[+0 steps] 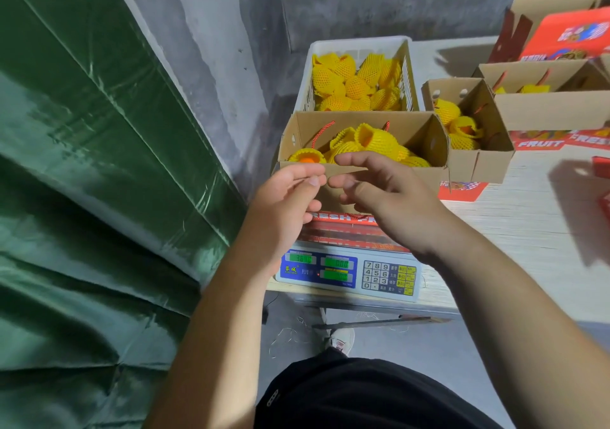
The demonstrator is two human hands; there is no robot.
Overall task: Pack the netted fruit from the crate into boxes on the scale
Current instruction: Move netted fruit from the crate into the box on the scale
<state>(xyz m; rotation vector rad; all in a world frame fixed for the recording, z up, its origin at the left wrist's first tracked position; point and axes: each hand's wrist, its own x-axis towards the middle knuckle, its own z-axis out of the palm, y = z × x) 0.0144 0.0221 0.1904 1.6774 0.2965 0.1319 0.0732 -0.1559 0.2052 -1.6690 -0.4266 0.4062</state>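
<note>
Both hands meet in front of the near wall of the open cardboard box (425, 131) on the scale (350, 273). Left hand (284, 204) has thumb and forefinger tips pressed together, maybe on something thin; too small to tell what. Right hand (379, 191) sits just beside it, fingers loosely curled, thumb tip near the left thumb, nothing visibly held. Hands almost touching at the fingertips. Box on the scale holds several netted fruit (376, 139) in yellow foam sleeves, one at its left end showing orange at the top. Red twisted cord handle (321, 133) sticks up inside the box. White plastic crate (356, 47) stands right behind the box, about half full of more netted fruit. Second open box (478, 161) with netted fruit just right of the first, on the counter (528, 217). Further boxes with red printed sides behind that. Scale displays lit green, digits blurred. Green tarp (99, 164) fills the left side. Grey concrete wall behind.
</note>
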